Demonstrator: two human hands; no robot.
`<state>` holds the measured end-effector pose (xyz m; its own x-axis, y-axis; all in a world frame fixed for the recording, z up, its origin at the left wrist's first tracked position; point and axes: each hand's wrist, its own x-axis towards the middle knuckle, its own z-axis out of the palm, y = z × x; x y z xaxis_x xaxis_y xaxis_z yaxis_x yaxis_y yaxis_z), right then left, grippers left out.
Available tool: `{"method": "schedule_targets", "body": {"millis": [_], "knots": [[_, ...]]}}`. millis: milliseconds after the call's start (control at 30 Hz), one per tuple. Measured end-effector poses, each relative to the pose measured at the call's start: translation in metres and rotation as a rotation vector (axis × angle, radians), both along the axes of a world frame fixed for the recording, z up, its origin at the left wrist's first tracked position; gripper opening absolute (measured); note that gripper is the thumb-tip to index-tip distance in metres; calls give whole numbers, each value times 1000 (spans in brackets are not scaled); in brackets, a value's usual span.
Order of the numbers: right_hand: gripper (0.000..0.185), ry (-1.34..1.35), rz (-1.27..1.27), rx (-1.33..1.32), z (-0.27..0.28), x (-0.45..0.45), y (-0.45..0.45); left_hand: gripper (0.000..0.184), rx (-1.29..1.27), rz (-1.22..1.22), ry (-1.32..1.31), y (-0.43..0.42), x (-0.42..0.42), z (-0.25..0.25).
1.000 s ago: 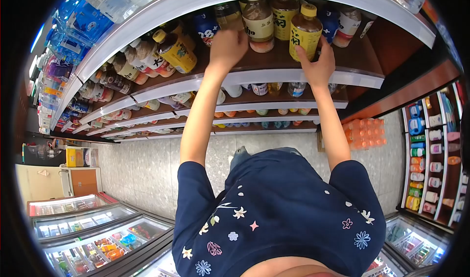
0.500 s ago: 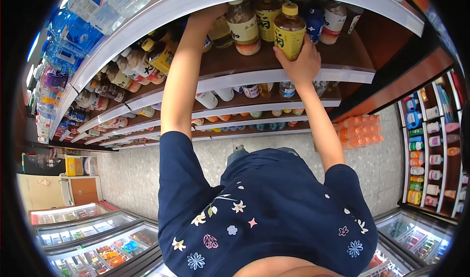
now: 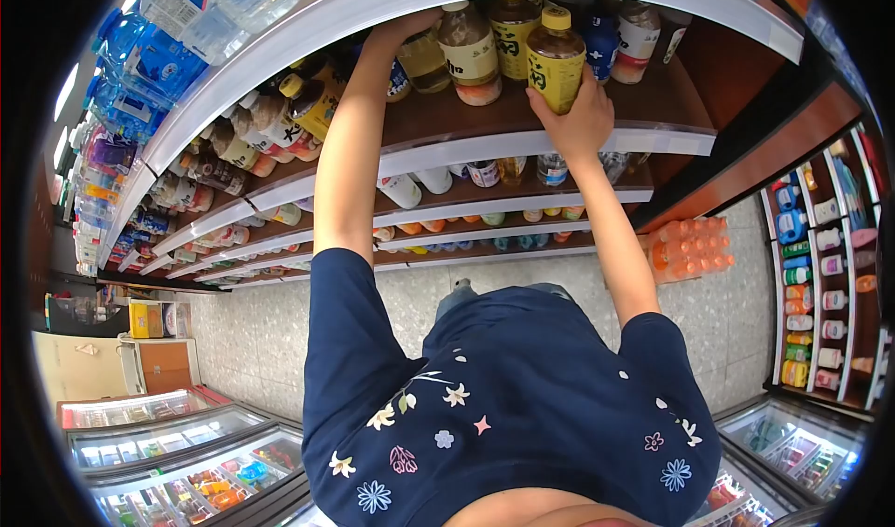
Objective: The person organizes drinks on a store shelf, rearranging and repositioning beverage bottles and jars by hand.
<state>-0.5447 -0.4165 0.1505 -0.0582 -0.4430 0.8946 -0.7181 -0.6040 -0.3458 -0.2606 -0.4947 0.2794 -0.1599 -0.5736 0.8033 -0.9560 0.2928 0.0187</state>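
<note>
My right hand (image 3: 580, 122) is wrapped around the lower part of a tea bottle (image 3: 556, 66) with a yellow label and yellow cap, at the front edge of the upper shelf. The bottle stands nearly upright. My left hand (image 3: 408, 27) reaches deep under the shelf above, at the top of a bottle of pale yellow liquid (image 3: 427, 68). Its fingers are mostly hidden, so its grip is unclear. Between the hands stand a bottle with a cream label (image 3: 469, 56) and another yellow-labelled bottle (image 3: 513, 38).
Right of the held bottle are a blue bottle (image 3: 600, 50) and a white-and-red-labelled bottle (image 3: 636, 47). The shelf's pale front edge (image 3: 466, 152) runs below my hands. Large water bottles (image 3: 200, 14) stand on the shelf above. A shrink-wrapped orange pack (image 3: 690, 247) sits on the floor.
The view has shifted slightly. Both hands stay at the same bottles, with the right hand still around the yellow-labelled one; nothing else has visibly moved.
</note>
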Motion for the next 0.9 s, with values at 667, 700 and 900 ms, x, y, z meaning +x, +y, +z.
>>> {"method": "schedule_targets", "body": {"millis": [667,700,900], "knots": [[65,15,199,65,25,67,62,25,-98,-164,183,3,0,-32],[68,-4,199,95,26,75,59,25,-109,-175,197,5,-1,-35],[90,-59,156,212,20,101,38,24,-190,-200,240,21,-12,-47]]}}
